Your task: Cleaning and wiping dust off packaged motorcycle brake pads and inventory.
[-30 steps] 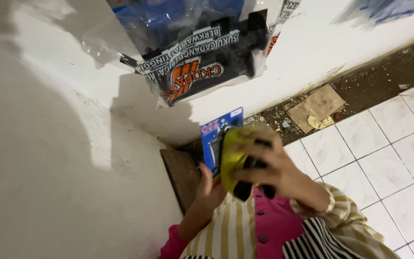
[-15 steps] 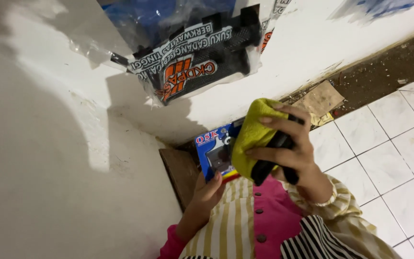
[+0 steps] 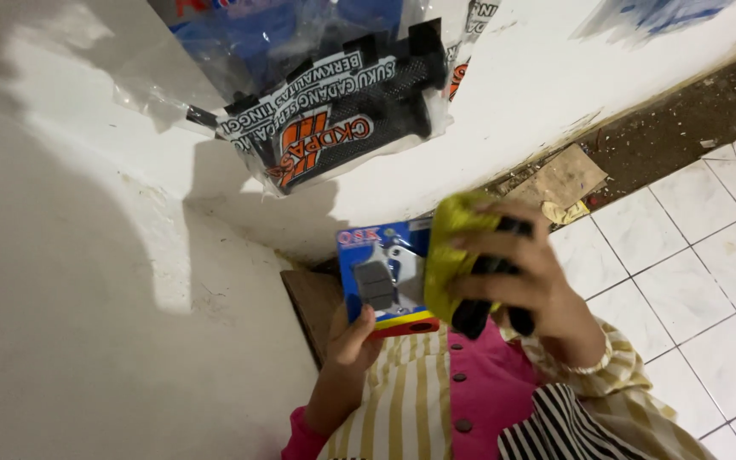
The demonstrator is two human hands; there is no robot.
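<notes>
Blister pack [image 3: 385, 279]: blue card, clear bubble holding grey pads, held upright in front of the white wall
Left hand [image 3: 353, 341]: grip pinching the pack's lower edge
Right hand [image 3: 528, 285]: fingers closed round a yellow cloth [image 3: 451, 255], pressed against the pack's right side
Hanging plastic bag [image 3: 334, 128]: black parts inside

A small parts shop: bagged black grips [image 3: 334, 128] hang on the wall [image 3: 70, 281].

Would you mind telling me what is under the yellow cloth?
Black grips poke out below the yellow cloth in the right hand. Their upper ends are covered. The cloth also overlaps the blue pack.
</notes>
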